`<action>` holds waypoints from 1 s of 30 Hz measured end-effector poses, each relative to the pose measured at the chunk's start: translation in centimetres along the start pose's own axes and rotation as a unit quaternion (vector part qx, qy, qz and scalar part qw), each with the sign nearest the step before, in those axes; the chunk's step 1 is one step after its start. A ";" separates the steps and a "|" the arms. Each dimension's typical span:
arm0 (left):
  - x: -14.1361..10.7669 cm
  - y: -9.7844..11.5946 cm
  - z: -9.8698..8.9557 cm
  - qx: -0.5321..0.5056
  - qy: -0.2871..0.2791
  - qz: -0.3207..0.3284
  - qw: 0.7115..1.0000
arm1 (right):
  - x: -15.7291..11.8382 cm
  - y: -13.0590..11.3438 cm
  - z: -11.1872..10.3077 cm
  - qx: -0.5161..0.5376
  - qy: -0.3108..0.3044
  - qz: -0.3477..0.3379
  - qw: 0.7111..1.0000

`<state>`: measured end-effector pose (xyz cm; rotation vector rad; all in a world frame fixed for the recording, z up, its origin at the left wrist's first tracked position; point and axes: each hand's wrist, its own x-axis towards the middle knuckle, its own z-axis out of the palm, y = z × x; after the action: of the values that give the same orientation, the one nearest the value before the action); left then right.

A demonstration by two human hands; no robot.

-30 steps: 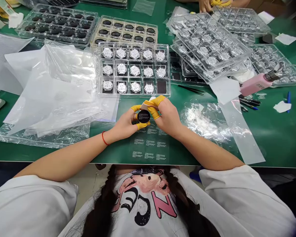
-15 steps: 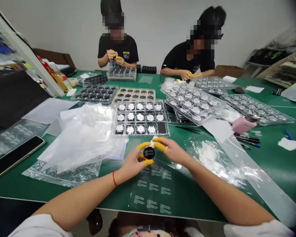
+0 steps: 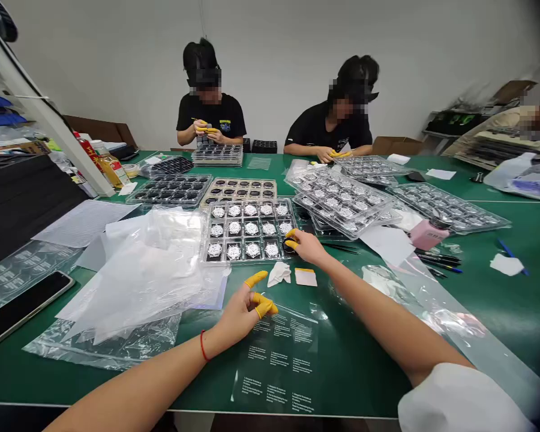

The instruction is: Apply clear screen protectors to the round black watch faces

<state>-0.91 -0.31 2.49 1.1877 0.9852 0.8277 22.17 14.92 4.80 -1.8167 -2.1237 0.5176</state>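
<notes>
Two hands in yellow finger cots work over the near half of the green table [image 3: 360,384] in the head view. The right hand [image 3: 308,247] pinches a round, dark-rimmed watch case [image 3: 288,245] between thumb and fingers at the near right corner of a clear plastic tray [image 3: 243,261]; whether the case touches the pocket, I cannot tell. Silver watch cases [image 3: 252,228] sit in rows across the rest of that tray. The left hand [image 3: 239,313], with a red cord [image 3: 203,346] at the wrist, has its fingers loosely spread: the index reaches forward, well apart from the thumb, whose tip lies close to another fingertip. It hovers above or touches the top of a transparent label sheet [image 3: 276,375] printed in white, which reaches down to the table's near edge. Between the hands and the tray's near edge lie a crumpled white tissue [image 3: 279,274] and, just beside it, a small pale pad [image 3: 306,278]. Black tweezers [image 3: 344,248] rest off the tray's right side. Plastic bags [image 3: 162,258] are heaped toward the table's left edge, near a phone [image 3: 27,313]. A pink bottle [image 3: 428,234] stands on the right, near some pens [image 3: 438,260], and two co-workers in black shirts [image 3: 228,114] sit at the far edge
</notes>
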 end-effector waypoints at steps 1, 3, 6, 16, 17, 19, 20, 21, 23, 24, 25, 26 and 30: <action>0.0 0.1 0.0 -0.001 0.003 -0.002 1.000 | -0.1 -0.2 0.1 -0.028 -0.008 -0.011 1.000; 0.1 0.2 0.0 -0.004 0.010 -0.006 1.000 | -0.4 -1.0 0.1 -0.085 -0.013 -0.032 0.996; 0.2 0.1 -0.1 -0.009 0.015 -0.011 1.000 | -0.5 -2.6 0.2 -0.155 -0.024 -0.088 0.984; 0.3 0.2 -0.6 0.004 0.016 -0.023 1.000 | 1.1 -6.7 0.4 -0.269 -0.128 -0.214 0.930; 0.4 0.3 -0.6 -0.001 0.017 -0.028 0.999 | 1.1 -7.0 0.1 -0.272 -0.126 -0.215 0.930; 0.4 0.5 -0.7 -0.018 0.025 -0.038 0.999 | 0.6 -7.4 -0.6 -0.269 -0.113 -0.215 0.932; 0.4 0.6 -0.7 -0.026 0.030 -0.040 0.998 | 0.0 -7.7 -1.0 -0.263 -0.102 -0.214 0.935; 0.4 0.6 -0.8 -0.033 0.036 -0.040 0.998 | -0.6 -7.9 -1.3 -0.252 -0.090 -0.213 0.940; 0.4 0.5 -1.0 -0.060 0.046 -0.040 0.996 | -2.5 -8.2 -1.9 -0.226 -0.070 -0.213 0.948; 0.4 0.4 -1.1 -0.079 0.045 -0.043 0.995 | -3.7 -8.2 -2.0 -0.203 -0.064 -0.217 0.953; 0.4 0.2 -1.1 -0.101 0.039 -0.048 0.993 | -4.9 -8.2 -2.1 -0.164 -0.065 -0.226 0.958; 0.5 0.0 -1.2 -0.122 0.030 -0.052 0.991 | -6.1 -8.1 -2.0 -0.110 -0.074 -0.239 0.962; 0.5 -0.1 -0.9 -0.146 0.003 -0.062 0.987 | -9.9 -6.8 -0.5 0.120 -0.146 -0.245 0.951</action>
<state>-1.59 0.45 2.22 0.8652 0.8978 0.8450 18.02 4.26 8.41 -1.0785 -2.4587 0.9052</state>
